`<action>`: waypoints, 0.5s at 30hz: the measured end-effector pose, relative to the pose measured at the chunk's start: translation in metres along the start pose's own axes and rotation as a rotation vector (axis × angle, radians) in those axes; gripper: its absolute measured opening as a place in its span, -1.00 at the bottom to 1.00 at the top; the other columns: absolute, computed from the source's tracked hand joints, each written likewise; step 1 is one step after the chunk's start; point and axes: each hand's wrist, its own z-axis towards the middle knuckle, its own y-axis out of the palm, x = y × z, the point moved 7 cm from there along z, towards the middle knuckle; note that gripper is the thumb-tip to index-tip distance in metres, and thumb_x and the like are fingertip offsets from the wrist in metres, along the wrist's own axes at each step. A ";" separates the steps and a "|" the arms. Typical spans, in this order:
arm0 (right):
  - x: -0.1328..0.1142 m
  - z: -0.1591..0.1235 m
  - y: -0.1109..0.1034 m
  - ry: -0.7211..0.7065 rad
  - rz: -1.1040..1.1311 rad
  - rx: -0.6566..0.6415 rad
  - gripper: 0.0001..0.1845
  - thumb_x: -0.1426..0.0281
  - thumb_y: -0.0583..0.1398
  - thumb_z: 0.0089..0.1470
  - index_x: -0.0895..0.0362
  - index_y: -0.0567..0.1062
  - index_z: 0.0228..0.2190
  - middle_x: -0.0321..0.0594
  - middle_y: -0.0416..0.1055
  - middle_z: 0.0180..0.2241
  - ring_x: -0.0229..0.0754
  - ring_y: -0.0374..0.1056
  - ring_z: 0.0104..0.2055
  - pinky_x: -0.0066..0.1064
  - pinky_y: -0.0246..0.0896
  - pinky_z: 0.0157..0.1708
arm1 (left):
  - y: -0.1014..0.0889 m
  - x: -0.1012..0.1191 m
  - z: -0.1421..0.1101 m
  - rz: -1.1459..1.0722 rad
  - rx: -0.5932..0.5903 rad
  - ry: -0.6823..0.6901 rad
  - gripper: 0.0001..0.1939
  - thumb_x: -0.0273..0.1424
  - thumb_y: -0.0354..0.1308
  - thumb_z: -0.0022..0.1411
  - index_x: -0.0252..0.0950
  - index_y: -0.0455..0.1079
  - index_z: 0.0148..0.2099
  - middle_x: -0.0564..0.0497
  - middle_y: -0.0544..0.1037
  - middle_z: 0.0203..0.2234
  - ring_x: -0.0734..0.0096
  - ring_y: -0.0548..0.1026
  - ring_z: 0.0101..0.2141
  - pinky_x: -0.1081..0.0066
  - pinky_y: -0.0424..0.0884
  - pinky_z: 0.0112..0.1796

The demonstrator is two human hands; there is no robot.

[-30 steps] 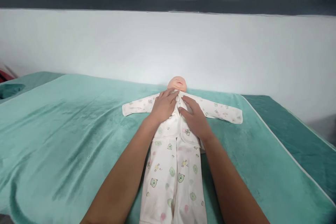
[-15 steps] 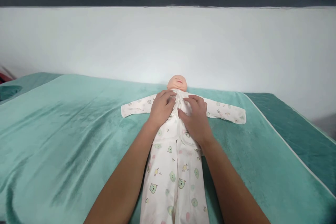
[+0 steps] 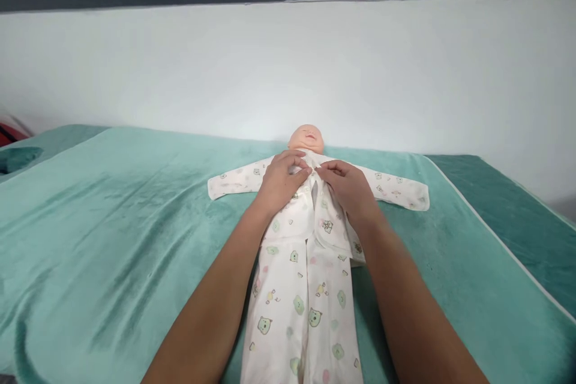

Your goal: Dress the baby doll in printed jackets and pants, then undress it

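A baby doll [image 3: 306, 137] lies on its back in a white printed jacket [image 3: 290, 223] and matching trousers [image 3: 294, 306]. Both jacket sleeves stretch out to the sides. At the chest, my left hand [image 3: 282, 179] pinches one front edge of the jacket near the neck. Facing it, my right hand [image 3: 348, 185] pinches the other front edge between thumb and fingers. The two edges come close together at my fingertips, and below them the front hangs slightly apart. My fingers cover whatever fastening is there.
A green plush blanket [image 3: 135, 240] with folds on the left lies under the doll. A darker green cover [image 3: 508, 210] shows along the right side. Behind the doll's head rises a white wall [image 3: 288, 66]. Something red [image 3: 11, 131] sits at the far left edge.
My right hand has shifted right and closed its fingertips on the jacket edge. My left thumb has moved in toward it. The jacket front has parted slightly below my hands.
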 end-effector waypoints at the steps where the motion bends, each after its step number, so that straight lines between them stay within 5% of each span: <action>1: 0.000 0.000 0.000 0.007 0.045 -0.002 -0.82 0.25 0.26 -0.01 0.11 0.54 -0.43 -0.30 0.47 -0.42 -0.23 0.29 -0.38 -0.35 0.16 -0.31 | 0.000 0.001 0.000 0.002 -0.006 -0.002 -0.93 -0.36 0.19 0.22 -0.18 0.46 -0.33 0.04 0.50 0.11 0.25 0.37 0.18 0.19 0.18 0.24; 15: -0.001 -0.004 0.001 -0.050 0.031 0.012 -0.76 0.22 0.33 -0.04 0.10 0.60 -0.33 -0.27 0.49 -0.38 -0.22 0.34 -0.34 -0.34 0.28 -0.28 | 0.004 0.001 0.000 -0.059 -0.015 -0.119 -0.91 -0.35 0.19 0.23 -0.17 0.47 -0.35 0.06 0.48 0.15 0.18 0.33 0.24 0.11 0.22 0.25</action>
